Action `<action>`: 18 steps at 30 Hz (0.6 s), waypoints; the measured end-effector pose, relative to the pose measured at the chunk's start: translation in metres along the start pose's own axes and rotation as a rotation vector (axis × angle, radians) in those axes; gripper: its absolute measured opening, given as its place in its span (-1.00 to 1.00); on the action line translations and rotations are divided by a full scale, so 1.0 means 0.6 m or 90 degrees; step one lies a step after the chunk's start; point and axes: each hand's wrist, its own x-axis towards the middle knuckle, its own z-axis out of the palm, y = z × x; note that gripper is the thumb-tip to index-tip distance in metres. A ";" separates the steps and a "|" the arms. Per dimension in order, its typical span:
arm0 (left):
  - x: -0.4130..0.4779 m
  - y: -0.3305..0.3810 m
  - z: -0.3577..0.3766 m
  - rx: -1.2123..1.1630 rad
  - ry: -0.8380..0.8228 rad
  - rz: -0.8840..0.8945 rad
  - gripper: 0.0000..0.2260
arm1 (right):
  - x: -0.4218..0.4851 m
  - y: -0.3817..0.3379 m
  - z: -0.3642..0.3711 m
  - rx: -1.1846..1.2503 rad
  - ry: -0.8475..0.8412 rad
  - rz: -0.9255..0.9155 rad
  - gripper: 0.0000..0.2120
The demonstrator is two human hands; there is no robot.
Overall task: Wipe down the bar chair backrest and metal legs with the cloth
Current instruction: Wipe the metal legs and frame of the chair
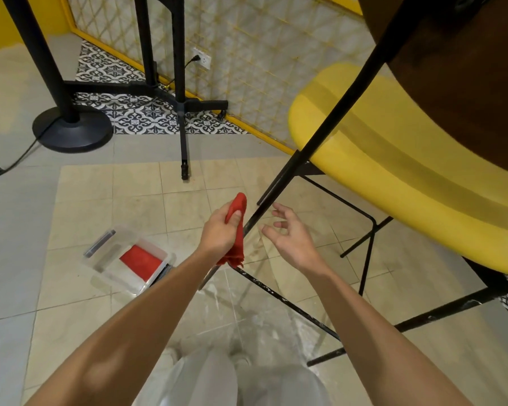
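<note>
The bar chair has a yellow seat (393,159) at the right, a dark brown backrest (467,83) at the top right and thin black metal legs (326,127). My left hand (220,232) grips a red cloth (238,230) beside the front leg, low down; the cloth hangs below my fist against the leg. My right hand (291,232) hovers just right of that leg with fingers loosely spread, holding nothing. A scuffed black footrest bar (282,297) runs below my hands.
A clear plastic tray (123,259) with another red cloth (141,259) lies on the tiled floor to the left. A black round-based stand (71,127) and a black tripod leg (184,142) stand further back. A patterned wall with an outlet (201,58) is behind.
</note>
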 end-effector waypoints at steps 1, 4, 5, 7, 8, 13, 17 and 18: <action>-0.003 -0.003 0.003 0.007 -0.014 0.020 -0.63 | 0.001 0.002 0.006 -0.004 -0.008 0.001 -0.41; -0.010 -0.015 0.021 0.027 -0.054 0.050 -0.66 | 0.002 0.007 0.020 -0.001 -0.028 0.017 -0.40; -0.009 -0.017 0.028 0.029 -0.048 0.052 -0.66 | 0.004 0.007 0.022 0.003 -0.029 0.017 -0.41; -0.008 -0.016 0.036 0.027 -0.027 0.058 -0.66 | 0.007 0.006 0.026 0.006 -0.024 0.018 -0.42; -0.010 -0.017 0.036 0.033 -0.022 0.059 -0.67 | 0.005 0.005 0.028 0.004 -0.019 0.020 -0.42; 0.010 -0.072 0.028 0.117 -0.069 -0.059 -0.70 | 0.012 0.038 0.053 -0.010 -0.045 0.061 -0.44; 0.004 -0.055 0.034 0.004 -0.045 -0.012 -0.71 | 0.016 0.043 0.046 0.002 -0.039 0.067 -0.43; 0.003 -0.052 0.040 -0.029 -0.039 0.002 -0.72 | 0.019 0.044 0.047 0.003 -0.041 0.070 -0.43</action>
